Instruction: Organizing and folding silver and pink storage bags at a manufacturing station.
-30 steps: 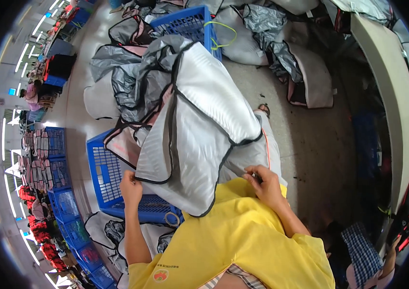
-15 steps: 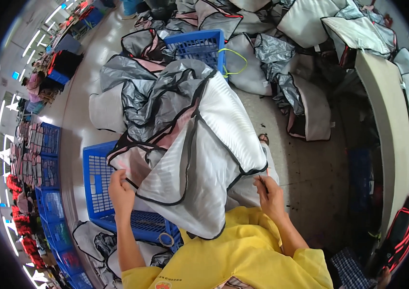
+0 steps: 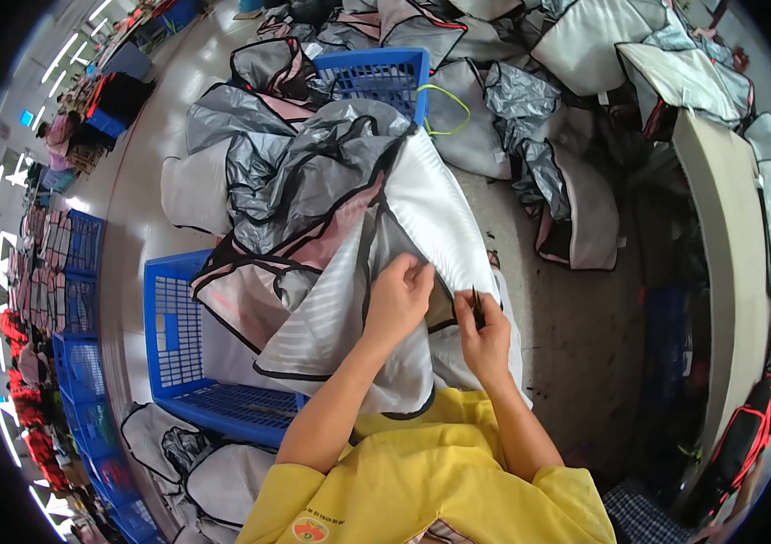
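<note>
A large grey-and-white sewn fabric piece (image 3: 317,322) with black bound edges and a pink-grey lining lies across my lap. Over its middle, beside a black-bound edge, my left hand (image 3: 397,304) has its fingertips pinched together; what they hold, if anything, is hidden. To the right, my right hand (image 3: 485,343) is closed around small dark thread snips (image 3: 477,310), whose narrow tips point up and away from me. The two hands are close together but apart. A crumpled silver-grey part of the fabric spreads away from me toward the far crate.
A blue plastic crate (image 3: 177,340) stands at my left, and another blue crate (image 3: 372,77) is farther ahead. Similar fabric pieces (image 3: 576,45) are heaped at the far right. A pale board edge (image 3: 721,263) rises on the right. Stacked blue crates (image 3: 86,417) line the far left.
My left hand has moved right from the fabric's left edge to its middle. My right hand, with the snips, has shifted slightly left and away from me.
</note>
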Demonstrator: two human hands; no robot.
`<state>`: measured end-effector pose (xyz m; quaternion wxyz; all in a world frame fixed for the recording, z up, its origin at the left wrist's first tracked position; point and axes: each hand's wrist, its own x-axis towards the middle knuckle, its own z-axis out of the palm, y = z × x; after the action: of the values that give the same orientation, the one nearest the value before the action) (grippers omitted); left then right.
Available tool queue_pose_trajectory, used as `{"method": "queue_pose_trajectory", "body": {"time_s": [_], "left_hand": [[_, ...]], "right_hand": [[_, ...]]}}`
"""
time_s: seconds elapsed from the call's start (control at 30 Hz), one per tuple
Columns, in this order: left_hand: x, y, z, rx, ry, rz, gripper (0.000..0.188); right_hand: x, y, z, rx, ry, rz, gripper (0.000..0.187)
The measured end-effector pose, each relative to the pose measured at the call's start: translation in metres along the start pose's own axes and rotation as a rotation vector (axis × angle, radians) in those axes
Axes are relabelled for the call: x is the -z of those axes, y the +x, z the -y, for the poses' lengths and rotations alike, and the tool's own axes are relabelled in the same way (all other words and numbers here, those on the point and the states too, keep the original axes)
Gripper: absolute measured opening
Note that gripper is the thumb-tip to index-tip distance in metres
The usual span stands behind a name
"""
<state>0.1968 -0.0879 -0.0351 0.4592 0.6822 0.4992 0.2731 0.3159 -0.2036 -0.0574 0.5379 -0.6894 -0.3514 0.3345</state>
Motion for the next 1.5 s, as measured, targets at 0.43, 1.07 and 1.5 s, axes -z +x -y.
{"method": "queue_pose_trajectory", "body": {"time_s": [0.43, 1.07, 1.5], "left_hand": [[0.004, -0.003, 0.012, 0.107, -0.283, 0.105, 0.024], [0.01, -0.008, 0.011, 0.044, -0.12, 0.094, 0.02], [-0.003, 0.005, 0.013, 0.178, -0.252, 0.069, 0.038]], "right_hand": [[0.0, 0.054, 0.021, 0.299, -0.357, 0.087, 0.013], [-0.002, 0.06, 0.019, 0.348, -0.41, 0.23, 0.014], [0.016, 0.015, -0.006, 0.055, -0.184, 0.03, 0.028]]}}
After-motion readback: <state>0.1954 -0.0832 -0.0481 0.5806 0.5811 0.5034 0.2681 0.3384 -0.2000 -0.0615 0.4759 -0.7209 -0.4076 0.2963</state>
